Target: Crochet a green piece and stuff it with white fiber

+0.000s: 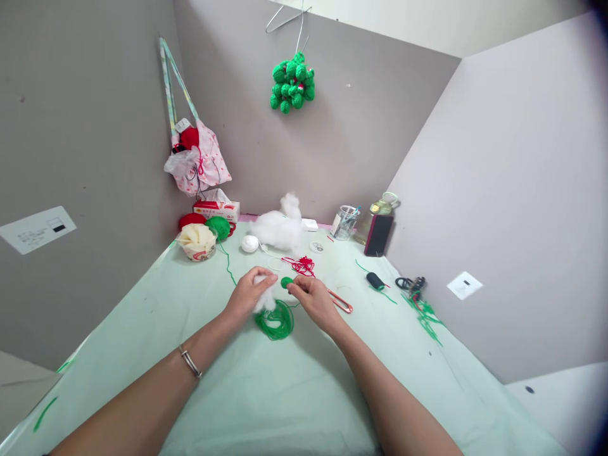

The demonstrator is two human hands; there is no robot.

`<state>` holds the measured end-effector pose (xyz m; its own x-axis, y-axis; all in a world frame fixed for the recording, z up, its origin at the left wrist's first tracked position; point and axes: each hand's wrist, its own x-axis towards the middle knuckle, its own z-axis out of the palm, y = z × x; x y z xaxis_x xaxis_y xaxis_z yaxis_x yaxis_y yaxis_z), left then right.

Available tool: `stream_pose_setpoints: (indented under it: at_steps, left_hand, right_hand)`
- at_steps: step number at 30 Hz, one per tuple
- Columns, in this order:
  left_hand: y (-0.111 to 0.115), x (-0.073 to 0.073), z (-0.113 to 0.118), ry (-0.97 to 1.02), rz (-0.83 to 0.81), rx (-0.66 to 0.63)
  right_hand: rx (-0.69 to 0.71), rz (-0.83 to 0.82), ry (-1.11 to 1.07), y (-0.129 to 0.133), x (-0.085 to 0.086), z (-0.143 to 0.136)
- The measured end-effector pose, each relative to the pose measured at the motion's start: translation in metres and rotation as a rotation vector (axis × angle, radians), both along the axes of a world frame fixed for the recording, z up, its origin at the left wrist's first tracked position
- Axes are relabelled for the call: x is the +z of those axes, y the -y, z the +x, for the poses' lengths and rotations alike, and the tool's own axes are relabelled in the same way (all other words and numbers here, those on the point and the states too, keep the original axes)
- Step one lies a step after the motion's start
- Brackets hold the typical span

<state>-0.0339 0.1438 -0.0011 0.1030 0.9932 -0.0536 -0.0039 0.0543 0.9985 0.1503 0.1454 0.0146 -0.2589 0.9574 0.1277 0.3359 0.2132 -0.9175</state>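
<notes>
Near the middle of the table, my left hand (247,292) is closed on a tuft of white stuffing (266,299). Facing it, my right hand (314,300) pinches a small green crocheted piece (286,282) between thumb and fingers. The two hands are a short way apart. Below them lies a loose coil of green yarn (276,322). Just right of my right hand rests an orange thread snipper (341,301), partly hidden by the hand. A tangle of red yarn (303,266) lies beyond the hands.
At the back are a heap of white stuffing (278,229), a white yarn ball (249,244), a tub (197,243), a glass jar (345,221), a bottle (380,212) and a phone (379,235). Scissors (405,284) and green scraps (427,316) lie right. Green crocheted pieces (292,85) hang above.
</notes>
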Motion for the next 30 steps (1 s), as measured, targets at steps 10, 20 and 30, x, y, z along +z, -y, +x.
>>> stream_pose_setpoints:
  at_steps: [10,20,30]
  left_hand:
    - [0.004,0.003,0.004,-0.002,0.057,-0.018]
    - [0.005,0.002,0.012,0.418,-0.100,0.035]
    - [0.026,0.003,0.032,0.506,-0.121,-0.202]
  right_hand:
    - [0.130,-0.017,0.005,0.009,0.007,-0.001]
    - [0.255,-0.242,-0.354,0.014,0.005,-0.015]
    - [0.039,-0.223,-0.532,0.005,0.001,-0.011]
